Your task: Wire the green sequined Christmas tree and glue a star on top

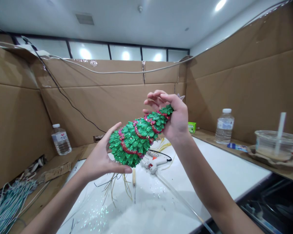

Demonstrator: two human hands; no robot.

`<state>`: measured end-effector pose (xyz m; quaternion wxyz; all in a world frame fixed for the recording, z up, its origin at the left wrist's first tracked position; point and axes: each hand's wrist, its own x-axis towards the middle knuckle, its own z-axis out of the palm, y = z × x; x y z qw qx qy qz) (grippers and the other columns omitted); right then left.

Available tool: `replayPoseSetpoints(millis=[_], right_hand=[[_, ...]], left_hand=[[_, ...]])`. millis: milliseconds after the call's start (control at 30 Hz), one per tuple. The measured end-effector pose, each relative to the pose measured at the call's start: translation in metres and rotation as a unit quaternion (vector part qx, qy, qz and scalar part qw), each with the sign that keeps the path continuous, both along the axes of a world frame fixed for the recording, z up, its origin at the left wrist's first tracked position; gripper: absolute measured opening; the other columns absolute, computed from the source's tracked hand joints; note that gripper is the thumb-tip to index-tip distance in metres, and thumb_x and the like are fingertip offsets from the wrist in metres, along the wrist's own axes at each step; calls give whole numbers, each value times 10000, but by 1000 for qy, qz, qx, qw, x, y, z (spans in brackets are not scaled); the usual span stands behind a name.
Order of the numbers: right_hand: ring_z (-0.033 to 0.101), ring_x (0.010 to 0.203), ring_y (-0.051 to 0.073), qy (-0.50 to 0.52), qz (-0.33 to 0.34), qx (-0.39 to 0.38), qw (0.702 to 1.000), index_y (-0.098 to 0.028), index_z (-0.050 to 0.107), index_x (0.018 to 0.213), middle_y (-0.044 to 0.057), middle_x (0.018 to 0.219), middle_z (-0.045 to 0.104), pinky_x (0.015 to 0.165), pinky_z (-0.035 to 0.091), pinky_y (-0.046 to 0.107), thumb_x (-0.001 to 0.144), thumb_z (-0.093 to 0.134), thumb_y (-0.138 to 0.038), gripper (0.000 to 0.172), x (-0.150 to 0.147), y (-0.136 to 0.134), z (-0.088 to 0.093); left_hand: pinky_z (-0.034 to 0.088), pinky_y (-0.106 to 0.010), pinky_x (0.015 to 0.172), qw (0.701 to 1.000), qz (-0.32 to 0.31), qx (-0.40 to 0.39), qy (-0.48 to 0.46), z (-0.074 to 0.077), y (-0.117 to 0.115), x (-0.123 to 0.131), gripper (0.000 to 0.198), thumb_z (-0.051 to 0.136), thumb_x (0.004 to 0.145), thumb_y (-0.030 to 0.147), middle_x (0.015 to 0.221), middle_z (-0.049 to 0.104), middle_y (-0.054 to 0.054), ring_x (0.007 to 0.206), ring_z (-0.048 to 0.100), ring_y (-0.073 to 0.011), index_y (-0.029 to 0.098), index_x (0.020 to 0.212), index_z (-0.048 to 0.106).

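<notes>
Beyond the hands (178,122) holding a tree (136,139), bottle labels (225,124) are unreadable.

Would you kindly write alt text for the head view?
A glittery green Christmas tree with red trim is held tilted, its base in the left hand and its top against the right hand, above a white table. A glue gun and an awl lie there.
</notes>
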<state>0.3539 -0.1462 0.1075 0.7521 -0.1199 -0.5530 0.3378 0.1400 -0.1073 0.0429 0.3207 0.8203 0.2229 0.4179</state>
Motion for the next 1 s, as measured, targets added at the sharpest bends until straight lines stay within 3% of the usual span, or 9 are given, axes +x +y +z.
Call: replayPoseSetpoints(millis=[267, 400, 567, 1000], right_hand=[[611, 956, 185, -7, 13, 6, 1000, -226, 607, 795, 15, 1001, 631, 766, 539, 327, 740, 548, -342, 142, 0, -2, 0], [606, 987, 194, -16, 1, 2, 1000, -233, 602, 785, 11, 1017, 626, 772, 536, 336, 734, 524, -352, 151, 0, -3, 0], [607, 942, 178, -1, 29, 12, 1000, -226, 617, 781, 12, 980, 622, 765, 530, 330, 738, 528, -339, 150, 3, 0, 0], [605, 937, 188, 18, 30, 2, 999, -211, 624, 770, 20, 963, 629, 773, 521, 337, 715, 532, -346, 173, 5, 2, 0]], left_hand=[[374, -618, 1045, 998, 43, 50, 13, 3, -8, 4, 1195, 896, 441, 288, 1449, 428, -142, 1257, 486, -407, 269, 1457, 265], [433, -610, 995, 988, 103, 114, 16, 3, -12, 6, 1210, 901, 430, 303, 1435, 443, -132, 1223, 510, -413, 287, 1459, 266], [403, -585, 1039, 967, 173, 185, 18, 1, -18, 9, 1211, 904, 413, 332, 1435, 449, -109, 1261, 471, -414, 290, 1450, 279], [428, -541, 1009, 944, 223, 240, 32, 1, -28, 11, 1192, 886, 456, 411, 1394, 487, -116, 1207, 518, -385, 273, 1455, 251]])
